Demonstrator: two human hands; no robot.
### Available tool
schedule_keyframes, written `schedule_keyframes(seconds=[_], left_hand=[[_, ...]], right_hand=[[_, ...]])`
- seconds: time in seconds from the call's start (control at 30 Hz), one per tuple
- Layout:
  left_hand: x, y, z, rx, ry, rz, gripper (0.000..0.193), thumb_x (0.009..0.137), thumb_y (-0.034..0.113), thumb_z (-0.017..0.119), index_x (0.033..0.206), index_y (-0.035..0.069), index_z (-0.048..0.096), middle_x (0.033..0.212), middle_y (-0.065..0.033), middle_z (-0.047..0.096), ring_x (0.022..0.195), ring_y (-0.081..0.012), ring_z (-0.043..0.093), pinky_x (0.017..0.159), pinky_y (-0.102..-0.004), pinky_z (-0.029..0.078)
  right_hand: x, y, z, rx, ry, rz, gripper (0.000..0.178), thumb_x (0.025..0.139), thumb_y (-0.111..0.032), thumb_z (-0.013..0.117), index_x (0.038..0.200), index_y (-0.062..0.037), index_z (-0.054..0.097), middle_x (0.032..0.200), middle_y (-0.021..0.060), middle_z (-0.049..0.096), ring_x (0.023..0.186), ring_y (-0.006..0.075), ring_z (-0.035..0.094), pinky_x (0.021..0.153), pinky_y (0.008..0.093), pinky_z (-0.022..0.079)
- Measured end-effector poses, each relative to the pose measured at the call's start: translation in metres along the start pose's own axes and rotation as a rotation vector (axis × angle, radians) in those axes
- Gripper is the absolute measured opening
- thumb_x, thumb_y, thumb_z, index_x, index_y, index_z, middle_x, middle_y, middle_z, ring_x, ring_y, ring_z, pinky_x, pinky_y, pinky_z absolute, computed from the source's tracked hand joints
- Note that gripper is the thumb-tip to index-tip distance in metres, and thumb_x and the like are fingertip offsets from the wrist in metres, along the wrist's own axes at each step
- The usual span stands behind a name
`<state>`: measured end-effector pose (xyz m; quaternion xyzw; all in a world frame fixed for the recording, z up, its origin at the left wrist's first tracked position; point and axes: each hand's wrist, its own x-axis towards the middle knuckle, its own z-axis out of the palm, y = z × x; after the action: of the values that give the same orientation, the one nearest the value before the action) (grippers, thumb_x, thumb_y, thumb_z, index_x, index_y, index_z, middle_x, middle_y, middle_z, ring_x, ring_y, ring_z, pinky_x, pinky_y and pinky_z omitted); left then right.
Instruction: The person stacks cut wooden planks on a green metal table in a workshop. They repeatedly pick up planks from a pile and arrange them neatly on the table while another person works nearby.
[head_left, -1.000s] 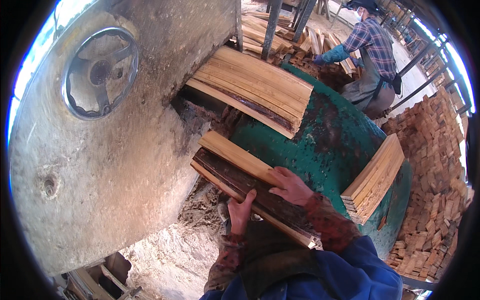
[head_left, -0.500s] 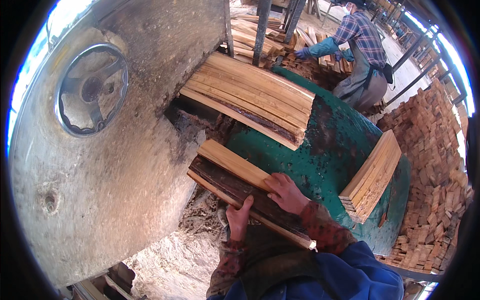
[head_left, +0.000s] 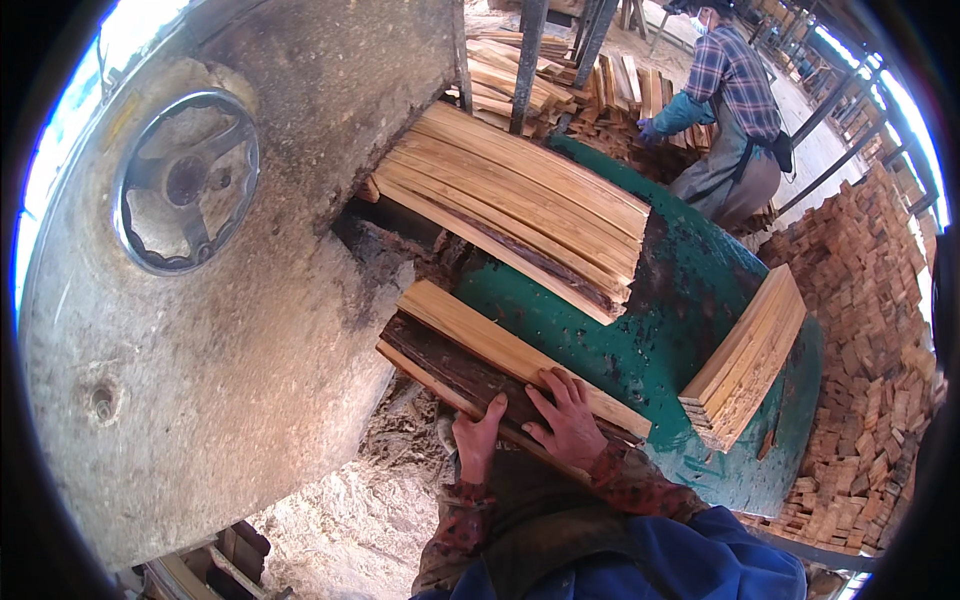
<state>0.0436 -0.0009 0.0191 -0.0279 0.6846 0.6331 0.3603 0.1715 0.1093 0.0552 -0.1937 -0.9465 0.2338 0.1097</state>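
Close to my body lies a short stack of wooden boards [head_left: 524, 357], with a pale strip along its far side and dark bark along its near side. My left hand [head_left: 478, 440] is closed on the near edge, thumb on top and its other fingers mostly hidden. Flat on top, with fingers apart, my right hand [head_left: 565, 420] rests across the bark, its fingertips touching the pale strip. Beyond both hands, a wider row of boards [head_left: 520, 200] sticks out from beside the machine panel over the green table [head_left: 665, 260].
A large worn panel with a metal handwheel [head_left: 187, 180] stands at left. A small board bundle [head_left: 745, 360] sits on the table's right side. Cut wood pieces [head_left: 850, 340] are piled at right. A co-worker [head_left: 735, 110] bends over boards at the far side.
My right hand has spread its fingers over the boards, and the pale strip now reaches farther right. The far row of boards has slid right and nearer. The co-worker's arms have moved.
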Motion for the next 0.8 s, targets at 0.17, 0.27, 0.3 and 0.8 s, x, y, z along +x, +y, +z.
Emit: schedule_keyframes(seconds=[0.17, 0.27, 0.3, 0.8], left_hand=[[0.001, 0.000, -0.001, 0.027, 0.003, -0.007, 0.047, 0.079, 0.023, 0.079, 0.110, -0.009, 0.065, 0.104, -0.0102, 0.069, 0.091, -0.0162, 0.063, 0.083, -0.0304, 0.051], [0.002, -0.004, -0.001, 0.000, -0.009, -0.002, 0.047, 0.079, 0.024, 0.080, 0.109, -0.009, 0.065, 0.103, -0.0099, 0.069, 0.090, -0.0159, 0.063, 0.081, -0.0300, 0.051], [0.003, -0.006, -0.001, -0.021, -0.012, 0.000, 0.047, 0.078, 0.024, 0.080, 0.109, -0.009, 0.065, 0.102, -0.0098, 0.069, 0.090, -0.0158, 0.063, 0.081, -0.0299, 0.051], [0.007, -0.013, -0.004, 0.068, 0.018, 0.003, 0.048, 0.076, 0.031, 0.081, 0.101, -0.009, 0.069, 0.097, -0.0109, 0.071, 0.087, -0.0152, 0.064, 0.079, -0.0307, 0.052]], right_hand=[[0.000, 0.000, 0.000, 0.010, -0.020, 0.017, 0.058, 0.082, -0.032, 0.068, 0.130, -0.0032, 0.053, 0.140, 0.0218, 0.037, 0.132, 0.0432, 0.034, 0.106, 0.0577, 0.029], [-0.001, 0.000, 0.001, 0.008, -0.011, 0.015, 0.058, 0.083, -0.032, 0.068, 0.131, -0.0039, 0.053, 0.140, 0.0216, 0.037, 0.132, 0.0431, 0.034, 0.106, 0.0576, 0.029], [-0.001, 0.000, 0.001, 0.006, -0.014, 0.018, 0.058, 0.083, -0.032, 0.068, 0.131, -0.0041, 0.053, 0.140, 0.0216, 0.038, 0.132, 0.0431, 0.034, 0.106, 0.0576, 0.029], [0.000, 0.000, 0.002, -0.002, -0.014, 0.032, 0.057, 0.083, -0.035, 0.068, 0.130, -0.0052, 0.053, 0.140, 0.0201, 0.039, 0.131, 0.0418, 0.035, 0.106, 0.0568, 0.029]])
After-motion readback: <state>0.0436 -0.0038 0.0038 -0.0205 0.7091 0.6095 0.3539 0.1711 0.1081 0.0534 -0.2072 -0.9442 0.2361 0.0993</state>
